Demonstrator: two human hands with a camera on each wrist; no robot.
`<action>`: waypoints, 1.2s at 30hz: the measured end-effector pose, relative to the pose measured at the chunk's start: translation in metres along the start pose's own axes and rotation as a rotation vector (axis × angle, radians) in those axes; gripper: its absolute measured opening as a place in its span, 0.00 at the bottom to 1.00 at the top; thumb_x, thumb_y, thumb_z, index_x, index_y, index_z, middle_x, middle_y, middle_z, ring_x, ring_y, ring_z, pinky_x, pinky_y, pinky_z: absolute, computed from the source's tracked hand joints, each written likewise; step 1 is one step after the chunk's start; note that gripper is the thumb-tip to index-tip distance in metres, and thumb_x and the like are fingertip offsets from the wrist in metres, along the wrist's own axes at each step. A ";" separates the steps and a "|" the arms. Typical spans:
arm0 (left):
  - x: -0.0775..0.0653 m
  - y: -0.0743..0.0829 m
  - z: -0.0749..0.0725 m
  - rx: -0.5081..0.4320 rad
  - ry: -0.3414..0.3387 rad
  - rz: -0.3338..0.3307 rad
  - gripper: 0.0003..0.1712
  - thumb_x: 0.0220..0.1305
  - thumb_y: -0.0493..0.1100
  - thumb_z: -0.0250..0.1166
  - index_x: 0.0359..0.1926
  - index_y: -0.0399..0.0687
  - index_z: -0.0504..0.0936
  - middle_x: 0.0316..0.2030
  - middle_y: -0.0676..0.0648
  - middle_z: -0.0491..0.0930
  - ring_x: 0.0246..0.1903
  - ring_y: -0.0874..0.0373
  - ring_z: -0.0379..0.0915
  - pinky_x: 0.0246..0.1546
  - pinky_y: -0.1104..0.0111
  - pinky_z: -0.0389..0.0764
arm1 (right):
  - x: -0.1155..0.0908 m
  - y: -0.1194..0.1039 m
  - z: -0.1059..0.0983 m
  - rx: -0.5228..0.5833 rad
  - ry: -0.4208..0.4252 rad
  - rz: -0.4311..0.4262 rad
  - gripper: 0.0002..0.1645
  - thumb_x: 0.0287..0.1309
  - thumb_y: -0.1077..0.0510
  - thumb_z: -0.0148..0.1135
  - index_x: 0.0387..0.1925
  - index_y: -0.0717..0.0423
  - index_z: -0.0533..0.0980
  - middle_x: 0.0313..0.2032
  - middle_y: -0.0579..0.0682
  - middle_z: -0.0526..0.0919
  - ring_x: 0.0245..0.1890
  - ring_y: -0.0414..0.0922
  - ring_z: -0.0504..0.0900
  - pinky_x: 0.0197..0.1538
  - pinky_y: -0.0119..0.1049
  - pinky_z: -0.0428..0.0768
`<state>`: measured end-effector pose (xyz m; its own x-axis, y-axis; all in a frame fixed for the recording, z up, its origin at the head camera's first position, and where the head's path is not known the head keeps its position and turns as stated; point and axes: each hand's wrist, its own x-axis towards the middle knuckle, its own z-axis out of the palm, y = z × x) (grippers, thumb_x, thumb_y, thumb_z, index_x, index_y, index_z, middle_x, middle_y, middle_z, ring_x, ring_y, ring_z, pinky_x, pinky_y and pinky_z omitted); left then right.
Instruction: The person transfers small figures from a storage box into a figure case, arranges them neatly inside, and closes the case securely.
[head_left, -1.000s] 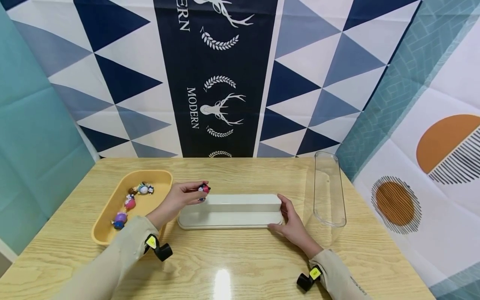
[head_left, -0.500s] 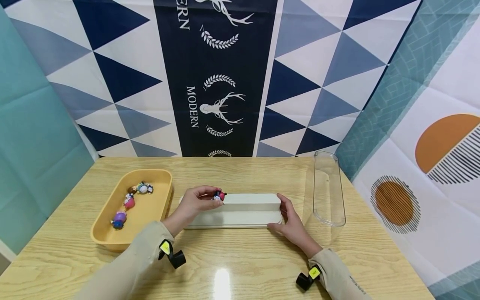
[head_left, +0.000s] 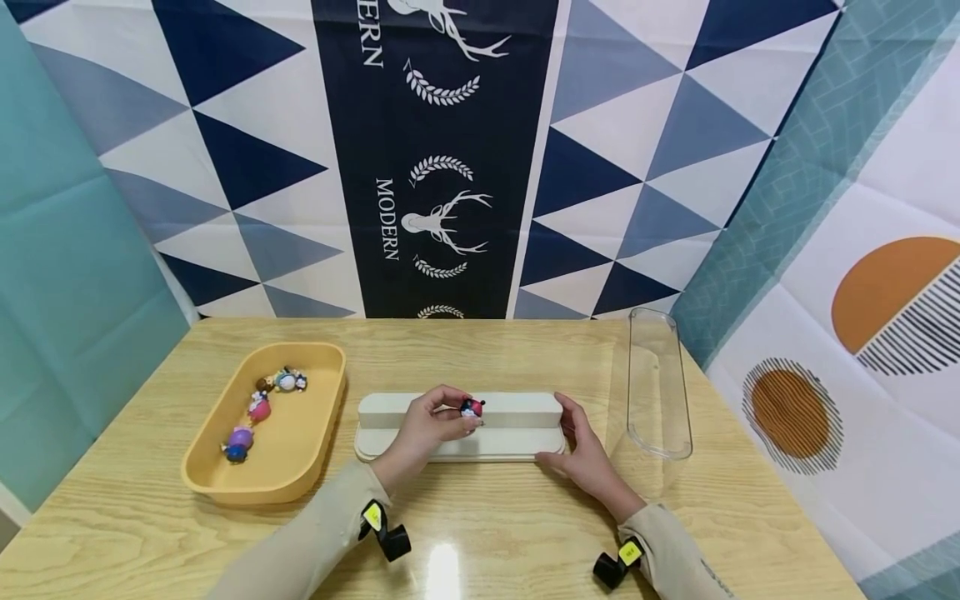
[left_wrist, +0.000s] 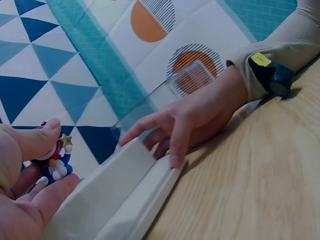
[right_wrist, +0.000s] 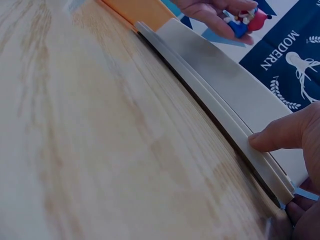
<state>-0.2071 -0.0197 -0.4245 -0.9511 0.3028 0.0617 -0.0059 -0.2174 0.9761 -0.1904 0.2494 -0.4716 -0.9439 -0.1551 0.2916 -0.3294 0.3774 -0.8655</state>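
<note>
In the head view my left hand [head_left: 429, 429] pinches a small toy figurine [head_left: 471, 408] between thumb and fingers, over the middle of a white stepped display base [head_left: 517, 446]. The left wrist view shows the figurine [left_wrist: 57, 162] with a blue body, white feet, red parts and a gold star. My right hand [head_left: 581, 446] grips the base's right end, its thumb on the front edge and its fingers behind. In the right wrist view the thumb [right_wrist: 280, 135] presses the base's rim [right_wrist: 215, 100], and the figurine [right_wrist: 245, 22] hangs above the step.
At the left stands a yellow-orange tray [head_left: 300, 479] with several figurines in it, among them a purple one [head_left: 240, 437] and a pink one [head_left: 259, 407]. A clear plastic cover [head_left: 660, 450] lies right of the base. A patterned cloth wall [head_left: 442, 275] closes off the table's back.
My left hand has carried the figurine rightward and slightly nearer, from the base's left end to its middle. The right hand keeps its hold on the right end.
</note>
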 end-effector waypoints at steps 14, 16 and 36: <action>0.005 -0.021 0.031 -0.078 -0.016 0.012 0.19 0.56 0.19 0.65 0.48 0.25 0.71 0.42 0.41 0.78 0.40 0.56 0.82 0.43 0.62 0.84 | 0.003 -0.001 0.001 0.022 -0.010 -0.012 0.57 0.46 0.73 0.75 0.73 0.65 0.53 0.60 0.68 0.70 0.63 0.63 0.68 0.67 0.60 0.61; 0.006 -0.024 0.033 -0.060 -0.028 0.017 0.19 0.56 0.20 0.66 0.48 0.26 0.71 0.42 0.41 0.78 0.41 0.55 0.82 0.43 0.64 0.84 | 0.002 -0.002 0.000 0.029 -0.013 -0.013 0.57 0.46 0.74 0.75 0.73 0.66 0.52 0.60 0.69 0.70 0.63 0.63 0.68 0.67 0.61 0.61; 0.002 -0.040 0.049 0.097 0.013 0.134 0.17 0.54 0.25 0.72 0.45 0.30 0.78 0.39 0.41 0.80 0.41 0.47 0.84 0.38 0.67 0.84 | 0.001 -0.003 -0.001 0.043 -0.021 -0.005 0.56 0.47 0.75 0.74 0.73 0.66 0.52 0.61 0.69 0.69 0.63 0.63 0.67 0.68 0.60 0.59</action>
<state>-0.1935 0.0348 -0.4538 -0.9452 0.2650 0.1908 0.1509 -0.1639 0.9749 -0.1901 0.2491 -0.4687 -0.9414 -0.1759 0.2877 -0.3322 0.3373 -0.8809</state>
